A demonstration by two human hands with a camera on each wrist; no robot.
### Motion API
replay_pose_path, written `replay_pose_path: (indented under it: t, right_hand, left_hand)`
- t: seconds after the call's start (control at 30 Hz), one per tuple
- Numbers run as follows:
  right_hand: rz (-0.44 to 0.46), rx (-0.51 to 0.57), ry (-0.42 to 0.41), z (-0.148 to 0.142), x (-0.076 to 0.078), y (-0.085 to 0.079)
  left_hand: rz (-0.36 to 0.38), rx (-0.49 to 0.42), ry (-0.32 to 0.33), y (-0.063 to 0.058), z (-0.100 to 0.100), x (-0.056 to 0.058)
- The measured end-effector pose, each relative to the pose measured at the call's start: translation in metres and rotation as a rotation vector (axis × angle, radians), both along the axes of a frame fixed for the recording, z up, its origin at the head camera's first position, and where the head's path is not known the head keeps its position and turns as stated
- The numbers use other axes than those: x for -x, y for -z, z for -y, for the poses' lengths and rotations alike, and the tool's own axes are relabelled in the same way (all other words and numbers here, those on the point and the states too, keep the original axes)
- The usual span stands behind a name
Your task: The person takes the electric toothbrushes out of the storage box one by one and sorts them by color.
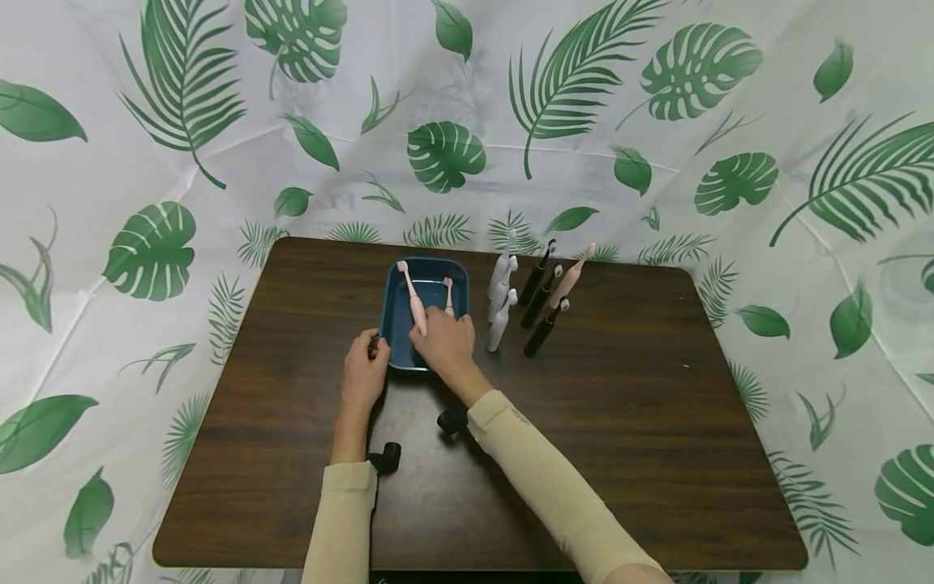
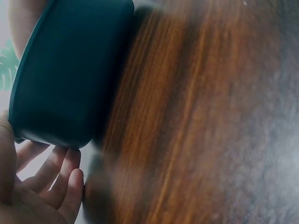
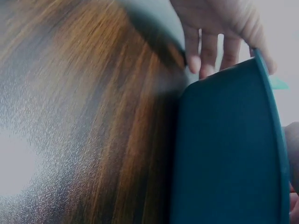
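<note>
A blue tray (image 1: 394, 349) stands on the table. At its left end my left hand (image 1: 365, 369) holds it. In the left wrist view the left fingers (image 2: 58, 168) lie along the outside of its end wall, with the thumb up at the rim. Over the near right part of the tray is my right hand (image 1: 447, 341), its fingers at the lower end of a pink electric toothbrush (image 1: 414, 302). That toothbrush slants up and left, its head at the far rim. A second pink toothbrush (image 1: 448, 296) shows just beyond the right fingers, its lower part hidden behind them.
Right of the tray, several electric toothbrushes stand upright: white ones (image 1: 499, 324) nearest it, then black ones (image 1: 543, 331) and a pink one (image 1: 569, 280). The brown table (image 1: 627, 454) reaches to a leaf-patterned curtain (image 1: 452, 97) at the back and sides.
</note>
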State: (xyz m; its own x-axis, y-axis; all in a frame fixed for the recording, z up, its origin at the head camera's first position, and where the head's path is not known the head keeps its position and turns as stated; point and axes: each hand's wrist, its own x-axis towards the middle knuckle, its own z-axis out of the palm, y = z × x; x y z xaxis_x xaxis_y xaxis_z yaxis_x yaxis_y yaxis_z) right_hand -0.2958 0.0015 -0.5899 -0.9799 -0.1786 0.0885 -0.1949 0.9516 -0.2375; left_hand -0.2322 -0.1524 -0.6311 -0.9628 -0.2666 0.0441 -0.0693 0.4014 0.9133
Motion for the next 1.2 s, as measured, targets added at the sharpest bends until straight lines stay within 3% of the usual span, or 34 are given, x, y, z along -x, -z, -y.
replay_pose_path:
  t: [0.4, 0.93, 1.2]
  right_hand:
    - [-0.127, 0.216, 0.003, -0.009, -0.016, -0.013]
    - [-0.334, 0.406, -0.08, -0.039, -0.043, -0.051]
    - [-0.299, 0.485, -0.052, -0.061, -0.06, -0.054]
  left_hand:
    - [0.02, -0.032, 0.007, -0.005, -0.001, -0.004]
    - [0.027, 0.012, 0.005, -0.007, -0.002, -0.004]
    - [0.028, 0.033, 0.016, -0.008, -0.002, -0.004]
